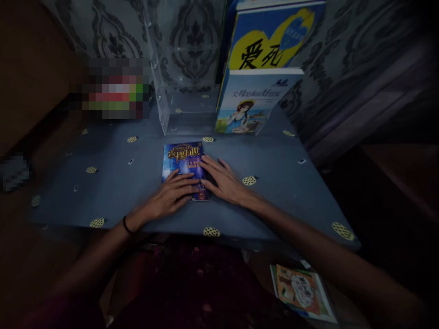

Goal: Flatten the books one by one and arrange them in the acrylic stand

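While a dark red garment (192,278) fills 6 o'clock (clock centred on the blue book (183,157)), an orange booklet (297,288) lies between 4 and 5, lower than the tabletop. Next out: tablecloth (118,192), blue-grey, pineapple print.

Left hand (171,195) at 7 to 8, palm down, fingers out long across the lower cover, tips near its right side; dark band (126,225) on the wrist. Right hand (223,181) at 3 to 4, fingers extended and a bit spread, tips at the right edge, thumb by the lower part. No grip seen on either; can't tell if any tip hooks under.

Book lies flat, closed, mid-table, beneath the hands. My call for steadying it well: light, even pressure, left hand flat, right fingertips along the edge, so nothing creases or skids on the cloth.

Farther: clear rack (187,119) at 12; girl-cover book (254,100) upright between 1 and 2, yellow-and-blue book (260,34) behind it. Pixelated item (115,93) between 10 and 11, unidentifiable. Patterned wall (113,32) last.
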A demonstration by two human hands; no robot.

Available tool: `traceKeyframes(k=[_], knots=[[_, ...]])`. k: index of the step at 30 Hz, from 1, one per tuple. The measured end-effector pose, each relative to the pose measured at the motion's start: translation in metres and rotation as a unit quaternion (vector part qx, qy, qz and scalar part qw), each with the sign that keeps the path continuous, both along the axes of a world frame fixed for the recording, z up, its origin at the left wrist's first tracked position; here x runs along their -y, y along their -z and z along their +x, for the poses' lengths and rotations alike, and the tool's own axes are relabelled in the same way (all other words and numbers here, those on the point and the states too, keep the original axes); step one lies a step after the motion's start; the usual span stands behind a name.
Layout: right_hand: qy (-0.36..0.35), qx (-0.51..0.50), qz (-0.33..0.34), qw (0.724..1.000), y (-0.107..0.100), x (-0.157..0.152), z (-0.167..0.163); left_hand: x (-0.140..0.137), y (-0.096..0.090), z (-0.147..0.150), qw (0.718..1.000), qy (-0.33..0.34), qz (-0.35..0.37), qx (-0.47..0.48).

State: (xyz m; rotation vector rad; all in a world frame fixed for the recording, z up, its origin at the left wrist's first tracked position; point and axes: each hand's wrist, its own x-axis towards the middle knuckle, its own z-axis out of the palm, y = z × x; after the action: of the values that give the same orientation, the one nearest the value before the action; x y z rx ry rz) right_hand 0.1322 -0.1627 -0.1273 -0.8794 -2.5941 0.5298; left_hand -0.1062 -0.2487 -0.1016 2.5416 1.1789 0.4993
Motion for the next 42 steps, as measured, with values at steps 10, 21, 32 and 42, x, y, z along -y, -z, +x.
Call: traceKeyframes(k=[10, 21, 32, 42], knots=[[-0.006, 0.057, 0.034, 0.998, 0.003, 0.036, 0.019, 0.002, 0.003, -0.025, 0.971, -0.201, 0.031, 0.128], [0.006, 0.009, 0.007, 1.0, 0.006, 0.034, 0.015, 0.026, 0.019, -0.06, 0.969, -0.246, 0.008, -0.019], [-0.014, -0.008, 0.049, 0.999, -0.018, 0.034, 0.004, 0.03, 0.005, -0.042, 0.979, -0.2, 0.045, 0.006], [-0.142, -0.016, 0.015, 0.99, -0.008, 0.091, -0.032, 0.026, 0.005, -0.036, 0.974, -0.225, 0.034, 0.004]])
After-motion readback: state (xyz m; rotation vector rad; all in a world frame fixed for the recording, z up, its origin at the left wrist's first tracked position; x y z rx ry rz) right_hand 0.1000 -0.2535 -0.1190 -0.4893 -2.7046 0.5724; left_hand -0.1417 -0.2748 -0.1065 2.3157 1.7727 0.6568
